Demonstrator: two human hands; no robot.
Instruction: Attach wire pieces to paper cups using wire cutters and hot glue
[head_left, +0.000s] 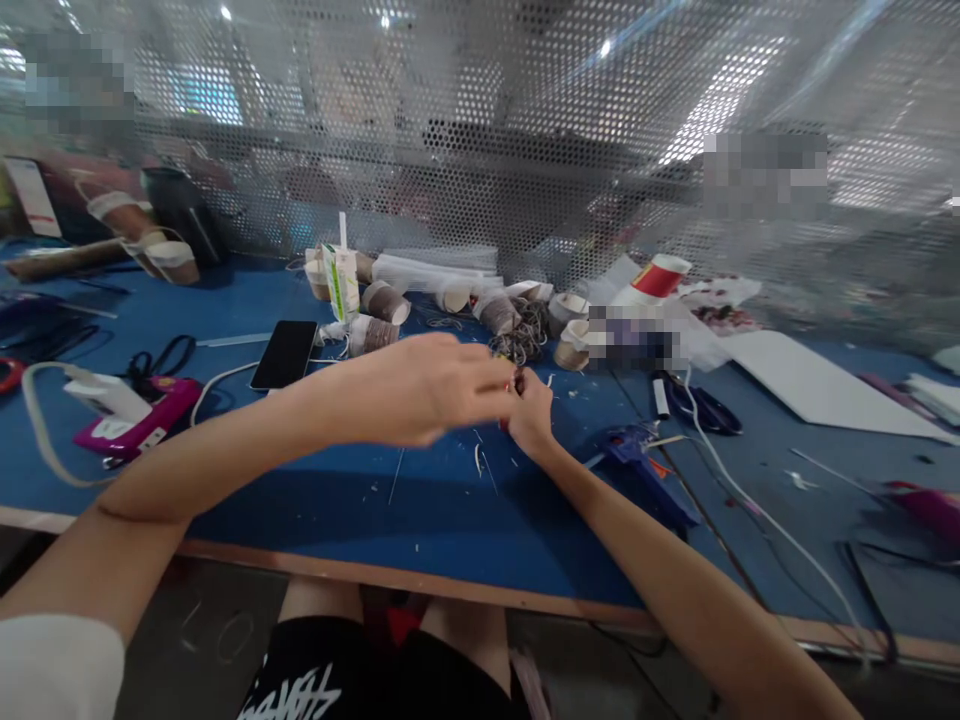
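Note:
Over the middle of the blue table, my left hand (442, 392) reaches right, slightly blurred, its fingers brought together against my right hand (531, 412). My right hand is closed around a small object with red on it, mostly hidden by the fingers; its kind cannot be made out. Just behind the hands lies a tangled bundle of thin brownish cord (525, 335). Beside it are a roll wound with thread (496, 312) and small paper cups (574, 345). A blue glue gun (637, 465) rests right of my right hand.
A black phone (285, 355) and a magenta power strip (139, 420) lie on the left. A small drink carton (341, 282) stands at the back. White cable (750, 500) crosses the right side. A perforated metal screen (480, 150) closes off the back.

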